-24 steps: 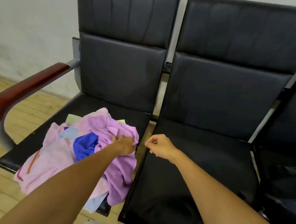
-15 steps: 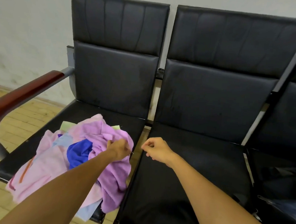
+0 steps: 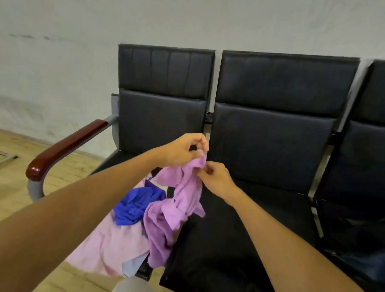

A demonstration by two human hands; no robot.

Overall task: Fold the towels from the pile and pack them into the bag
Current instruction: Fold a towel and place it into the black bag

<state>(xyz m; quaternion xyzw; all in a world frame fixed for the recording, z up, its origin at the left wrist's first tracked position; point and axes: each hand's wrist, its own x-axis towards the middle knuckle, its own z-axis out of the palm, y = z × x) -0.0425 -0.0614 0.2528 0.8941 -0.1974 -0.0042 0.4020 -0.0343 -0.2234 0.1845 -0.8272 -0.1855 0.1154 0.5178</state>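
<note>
Purple towel [image 3: 184, 197] lifted off pile [image 3: 113, 244]; left hand [image 3: 182, 151], right hand [image 3: 214, 177] fingers pinch top edge; crumpled, hanging.

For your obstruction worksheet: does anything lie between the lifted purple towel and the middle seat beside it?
Nothing visible does. The purple towel, pinched by the left hand and right hand, hangs beside the bare middle seat.

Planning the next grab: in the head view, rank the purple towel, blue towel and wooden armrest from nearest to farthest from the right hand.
1. purple towel: pinched at its top edge by the right hand.
2. blue towel: lower left, on the pile.
3. wooden armrest: far left, at the bench end.
</note>
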